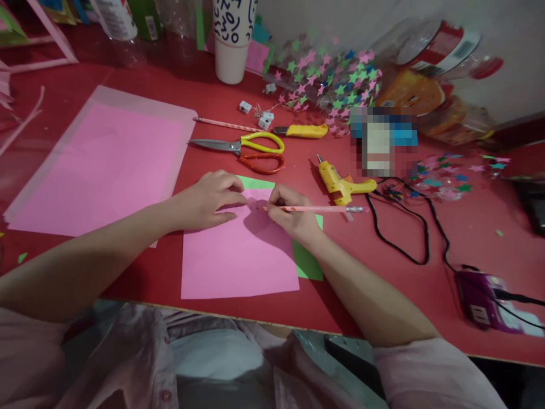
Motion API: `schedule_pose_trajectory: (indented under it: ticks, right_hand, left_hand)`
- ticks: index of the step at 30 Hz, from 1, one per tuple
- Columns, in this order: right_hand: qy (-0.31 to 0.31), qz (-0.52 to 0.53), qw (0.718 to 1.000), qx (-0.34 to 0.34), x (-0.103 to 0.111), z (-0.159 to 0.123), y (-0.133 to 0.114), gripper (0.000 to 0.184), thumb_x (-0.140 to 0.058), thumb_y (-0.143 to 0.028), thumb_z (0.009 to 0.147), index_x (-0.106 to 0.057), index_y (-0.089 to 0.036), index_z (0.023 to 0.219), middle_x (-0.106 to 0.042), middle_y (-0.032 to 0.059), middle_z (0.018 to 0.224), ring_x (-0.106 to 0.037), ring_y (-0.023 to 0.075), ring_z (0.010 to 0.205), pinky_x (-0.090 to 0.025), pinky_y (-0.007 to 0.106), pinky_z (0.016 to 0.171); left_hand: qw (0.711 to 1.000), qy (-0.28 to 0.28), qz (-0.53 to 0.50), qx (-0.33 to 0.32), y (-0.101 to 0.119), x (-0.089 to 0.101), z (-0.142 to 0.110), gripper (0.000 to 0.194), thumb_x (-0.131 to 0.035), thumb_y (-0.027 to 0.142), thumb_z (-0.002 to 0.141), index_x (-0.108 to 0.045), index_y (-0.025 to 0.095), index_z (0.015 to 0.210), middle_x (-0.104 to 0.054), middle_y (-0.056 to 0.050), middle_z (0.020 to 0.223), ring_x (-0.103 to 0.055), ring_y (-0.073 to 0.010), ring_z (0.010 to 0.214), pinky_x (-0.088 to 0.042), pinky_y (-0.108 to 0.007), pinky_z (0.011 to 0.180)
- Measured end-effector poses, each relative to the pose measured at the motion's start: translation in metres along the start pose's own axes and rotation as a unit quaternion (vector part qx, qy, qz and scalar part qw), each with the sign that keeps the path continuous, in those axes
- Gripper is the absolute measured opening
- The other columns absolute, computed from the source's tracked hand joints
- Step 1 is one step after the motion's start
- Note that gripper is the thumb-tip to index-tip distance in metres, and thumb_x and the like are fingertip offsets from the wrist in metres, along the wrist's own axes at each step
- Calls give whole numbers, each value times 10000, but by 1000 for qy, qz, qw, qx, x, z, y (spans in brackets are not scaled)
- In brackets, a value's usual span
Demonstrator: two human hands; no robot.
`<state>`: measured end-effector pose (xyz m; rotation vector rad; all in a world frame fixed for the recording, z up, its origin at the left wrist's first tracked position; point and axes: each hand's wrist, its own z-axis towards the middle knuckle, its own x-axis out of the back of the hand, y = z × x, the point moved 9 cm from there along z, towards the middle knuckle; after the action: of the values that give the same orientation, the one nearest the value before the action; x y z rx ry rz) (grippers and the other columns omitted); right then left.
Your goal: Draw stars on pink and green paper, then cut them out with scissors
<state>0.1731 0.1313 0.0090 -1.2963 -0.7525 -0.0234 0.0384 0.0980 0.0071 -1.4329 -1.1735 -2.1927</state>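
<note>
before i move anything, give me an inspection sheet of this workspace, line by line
Surface: red tabletop, green scrap at left
Things in hand: patterned pencil, its tip at a pink sheet lying over a green sheet
Clutter: scissors, yellow utility knife, second pencil, yellow glue gun, larger pink sheet, star cutouts
Hands: left hand rests on the same pink sheet; right hand grips the pencil
Cables: black cable loops beside the glue gun; a black cord crosses the purple box at right
Surroundings: patterned cup, plastic bottles and wall at the back; one patch pixelated, contents unreadable

Mosaic blurs one item (378,142); a black object (530,204) (right edge) is cut off
</note>
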Motion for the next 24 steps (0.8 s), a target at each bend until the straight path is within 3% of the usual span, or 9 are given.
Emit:
schedule_pose_trajectory:
  ticks: [24]
  right_hand:
    - [-17,9,1000,19,-2,1,-4,187,-533,-118,686,-396,-221,611,-393,-58,566,-339,97,549,-256,257,531]
  left_hand:
    - [1000,1,3,-6,1,0,0,297,-566,288,906,-692,250,1172,-597,-98,1193,-524,-273,1107,-397,-463,984]
